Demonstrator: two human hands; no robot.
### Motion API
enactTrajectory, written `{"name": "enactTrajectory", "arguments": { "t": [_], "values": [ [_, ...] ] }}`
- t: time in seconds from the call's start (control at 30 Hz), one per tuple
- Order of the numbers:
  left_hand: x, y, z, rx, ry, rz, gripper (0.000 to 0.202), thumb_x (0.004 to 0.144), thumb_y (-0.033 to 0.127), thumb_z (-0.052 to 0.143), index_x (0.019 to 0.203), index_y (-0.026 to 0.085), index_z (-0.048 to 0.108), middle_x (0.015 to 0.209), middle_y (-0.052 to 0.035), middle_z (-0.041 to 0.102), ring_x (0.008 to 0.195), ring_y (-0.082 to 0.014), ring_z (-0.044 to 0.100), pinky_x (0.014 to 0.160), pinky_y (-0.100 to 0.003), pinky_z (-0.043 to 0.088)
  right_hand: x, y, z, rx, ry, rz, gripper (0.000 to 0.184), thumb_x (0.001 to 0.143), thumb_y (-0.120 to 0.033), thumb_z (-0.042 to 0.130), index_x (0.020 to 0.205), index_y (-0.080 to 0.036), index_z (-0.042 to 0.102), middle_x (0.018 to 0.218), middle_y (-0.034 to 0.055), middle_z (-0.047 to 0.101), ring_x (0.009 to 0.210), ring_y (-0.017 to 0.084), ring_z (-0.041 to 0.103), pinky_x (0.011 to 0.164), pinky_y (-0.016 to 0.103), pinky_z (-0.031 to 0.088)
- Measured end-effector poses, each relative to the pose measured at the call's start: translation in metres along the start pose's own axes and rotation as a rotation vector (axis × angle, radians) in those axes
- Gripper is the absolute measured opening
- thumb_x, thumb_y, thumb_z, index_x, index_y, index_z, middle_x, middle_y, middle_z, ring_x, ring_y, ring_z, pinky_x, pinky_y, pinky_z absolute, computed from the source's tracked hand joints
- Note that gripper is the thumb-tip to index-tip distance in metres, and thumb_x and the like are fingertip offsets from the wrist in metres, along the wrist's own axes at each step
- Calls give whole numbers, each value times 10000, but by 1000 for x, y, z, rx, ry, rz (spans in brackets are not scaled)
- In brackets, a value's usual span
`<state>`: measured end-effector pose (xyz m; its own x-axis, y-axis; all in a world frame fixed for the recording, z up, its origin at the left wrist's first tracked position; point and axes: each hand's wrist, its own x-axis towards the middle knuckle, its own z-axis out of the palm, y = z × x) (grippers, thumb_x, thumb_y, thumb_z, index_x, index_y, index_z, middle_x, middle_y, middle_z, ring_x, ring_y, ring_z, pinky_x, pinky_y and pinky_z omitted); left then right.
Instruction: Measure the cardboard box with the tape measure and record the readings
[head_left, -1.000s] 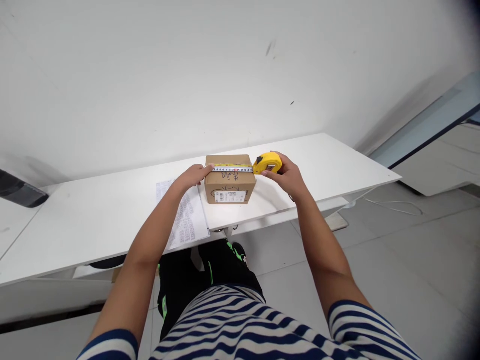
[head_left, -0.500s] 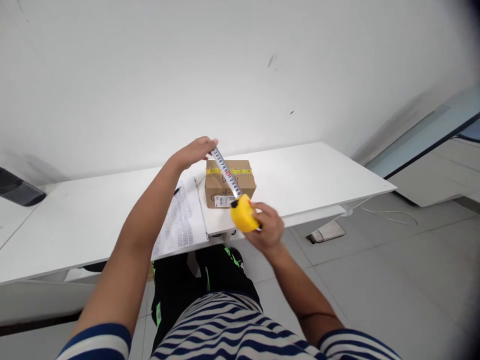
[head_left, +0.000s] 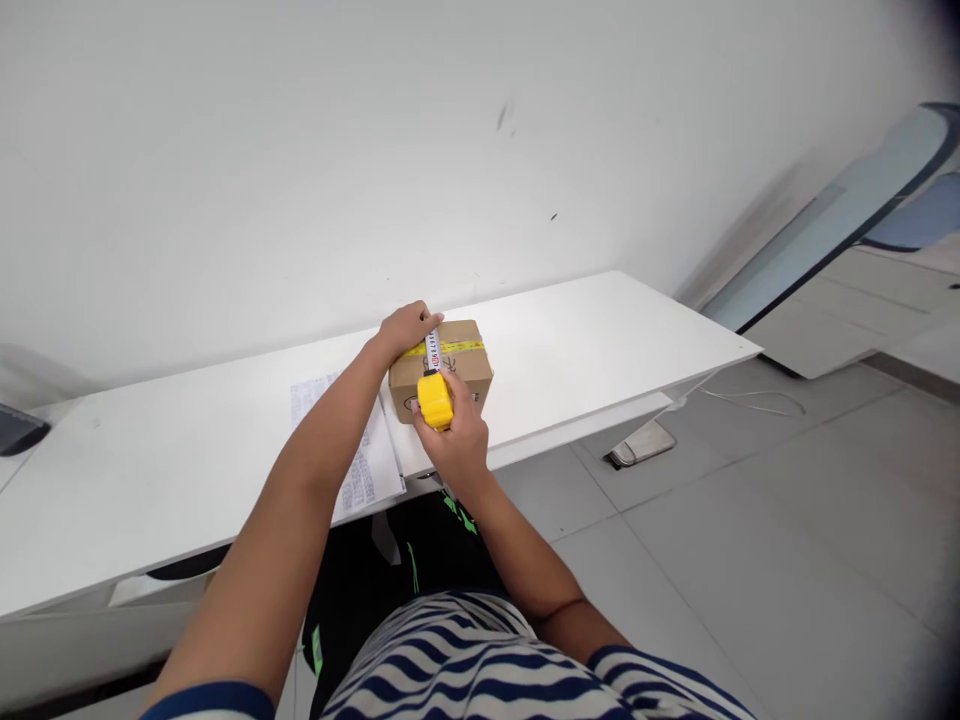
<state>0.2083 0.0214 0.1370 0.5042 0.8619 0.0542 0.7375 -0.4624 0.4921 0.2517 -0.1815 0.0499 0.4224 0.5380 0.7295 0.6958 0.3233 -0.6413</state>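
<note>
A brown cardboard box (head_left: 472, 372) with yellow tape across its top sits on the white table. My right hand (head_left: 459, 435) is wrapped round the yellow case of a tape measure (head_left: 435, 402) at the box's near side. From the case a short length of numbered blade runs over the box top toward the far edge. There my left hand (head_left: 412, 325) pinches the blade's end, its fingers bent over the box's far left corner. Part of the box's front is hidden by the case and my right hand.
Printed sheets (head_left: 375, 465) lie on the white table (head_left: 585, 350) left of the box, partly under my left forearm. A white wall (head_left: 300, 180) rises behind. A dark object (head_left: 19, 430) stands at the far left, and a cable (head_left: 757, 402) lies on the floor.
My right hand has brought the tape measure's case left and up, close against the box, and the exposed blade is shorter. My left hand has come down to the box's far edge.
</note>
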Motion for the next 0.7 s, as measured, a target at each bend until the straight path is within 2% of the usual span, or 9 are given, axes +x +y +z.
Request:
{"name": "enactTrajectory", "arguments": {
  "t": [0.13,0.3,0.57,0.7],
  "values": [
    [-1,0,0,-43,-7,29,387,918,595,567,799,230,522,915,-59,705,782,-206,578,691,-332,356,2,2,11,77,35,83,591,923,-415,670,1457,-225,501,1369,155,695,1264,284,698,973,427,645],
    [-3,1,1,-75,-21,61,384,913,589,577,794,227,528,906,-55,694,778,-202,570,682,-329,357,-4,6,19,56,90,54,589,916,-446,682,1433,-217,518,1342,173,703,1234,300,717,947,438,659],
    [-6,7,-1,-95,-36,68,348,922,542,568,792,221,530,919,-57,684,776,-195,551,676,-329,342,-7,8,21,33,99,14,605,918,-457,684,1437,-208,498,1338,189,694,1238,310,712,965,450,650],
    [-6,7,-1,-98,-34,57,364,920,562,569,794,222,537,928,-55,687,786,-197,553,688,-328,344,-7,8,20,46,71,48,625,913,-470,683,1448,-217,483,1347,188,686,1246,317,706,972,465,646]
  ]
}}
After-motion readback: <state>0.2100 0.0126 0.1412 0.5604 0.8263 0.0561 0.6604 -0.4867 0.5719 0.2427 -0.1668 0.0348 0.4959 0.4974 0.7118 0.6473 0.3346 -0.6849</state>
